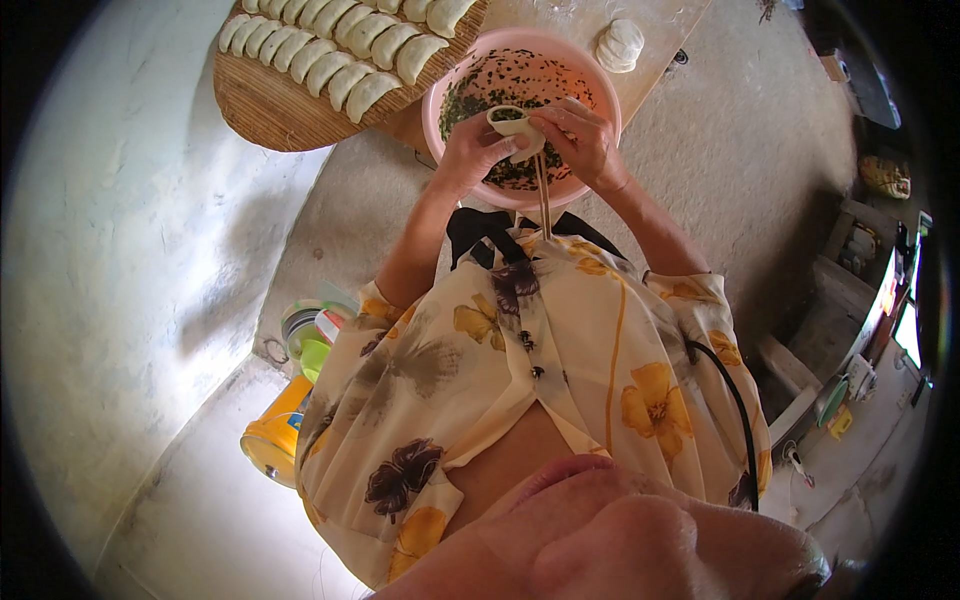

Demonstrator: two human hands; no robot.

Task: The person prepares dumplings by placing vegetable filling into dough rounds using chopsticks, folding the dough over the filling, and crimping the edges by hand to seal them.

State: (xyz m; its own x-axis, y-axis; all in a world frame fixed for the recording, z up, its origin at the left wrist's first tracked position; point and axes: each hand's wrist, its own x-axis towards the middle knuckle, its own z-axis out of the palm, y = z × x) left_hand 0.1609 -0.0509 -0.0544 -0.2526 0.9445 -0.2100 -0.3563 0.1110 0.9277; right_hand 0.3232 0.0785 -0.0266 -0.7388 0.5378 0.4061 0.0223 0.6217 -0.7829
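Observation:
Above a pink plastic basin [606,90] of chopped green filling, my left hand [474,146] holds a dumpling wrapper [531,141], partly folded around green filling. The fingers of my right hand [583,141] pinch the wrapper's right edge. A pair of chopsticks [543,196] leans in the basin just below the wrapper, their lower ends reaching towards my blouse; whether my right hand touches them, I cannot tell. Rows of folded dumplings [326,69] lie on a round wooden board [262,120] at the upper left. A small stack of round wrappers [620,45] rests on the table right of the basin.
The wooden table [675,19] runs under the basin and board, its right edge sloping down from the top. A pale wall stands on the left. On the floor at lower left are a yellow bucket [277,435] and other containers. Shelving [847,285] stands far right.

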